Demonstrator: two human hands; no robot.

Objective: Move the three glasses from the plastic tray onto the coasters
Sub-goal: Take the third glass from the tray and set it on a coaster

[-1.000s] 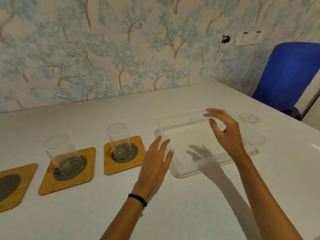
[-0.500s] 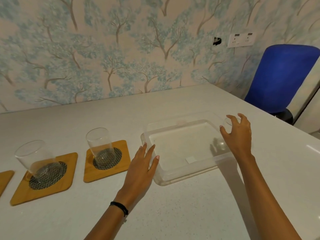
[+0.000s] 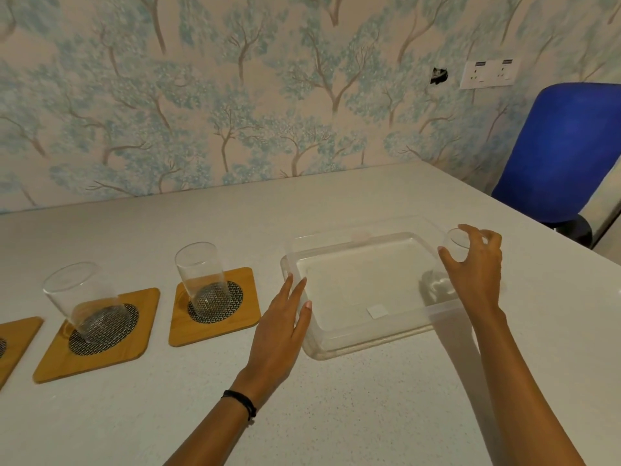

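While two glasses already stood on coasters, the third coaster (image 3: pixel 16 341) lay bare at the far left edge of view, well apart from both hands. Next came the left glass (image 3: pixel 84 301) on its coaster (image 3: pixel 100 334), then the second glass (image 3: pixel 201 277) on the coaster (image 3: pixel 215 306) just left of the left hand (image 3: pixel 279 327). That hand was spread flat, fingers extended, its fingertips touching the near-left corner of the plastic tray (image 3: pixel 353 344) on the bench (image 3: pixel 336 415). At the tray's right end, the right hand (image 3: pixel 473 270) curled around the last glass (image 3: pixel 455 245), thumb on one side and fingers over the rim; whether the grip had fully closed could not be told. The glass sat at the tray's right wall, and whether it stood inside or just outside was unclear. Judging from this, the clear, smooth glass might slip from a grip so near the rim, or clip the tray wall on lifting, and the long carry to the bare coaster passes both standing glasses, which a low sweep could topple.
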